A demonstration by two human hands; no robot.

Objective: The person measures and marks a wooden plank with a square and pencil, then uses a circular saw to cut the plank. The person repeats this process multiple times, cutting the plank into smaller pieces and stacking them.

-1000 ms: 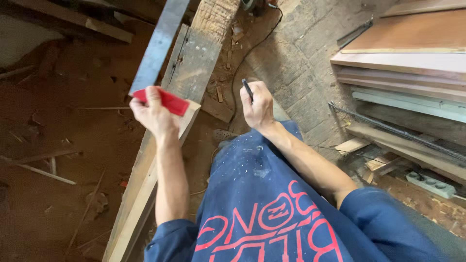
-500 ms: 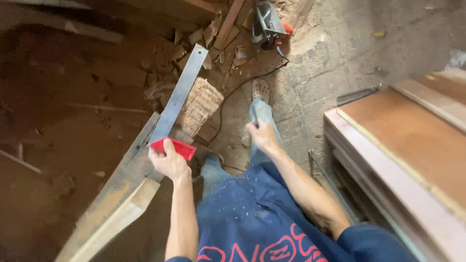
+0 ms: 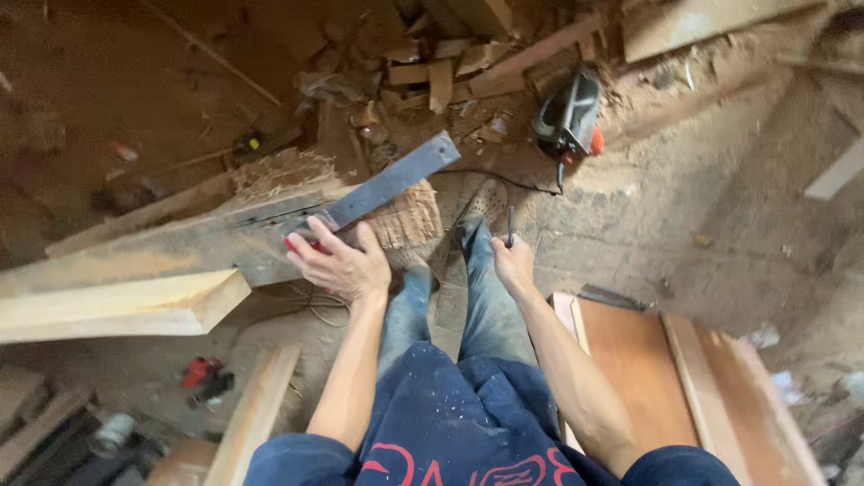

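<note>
I am pressing my left hand down on the red handle of a metal square, with my fingers grasping it, and the square is lying flat on a big wooden beam with its long gray blade sticking out past the beam's rough end. My right hand is clenched around a dark pencil, held just above my knee. A black power tool is sitting on the dusty floor near some wood scraps.
</note>
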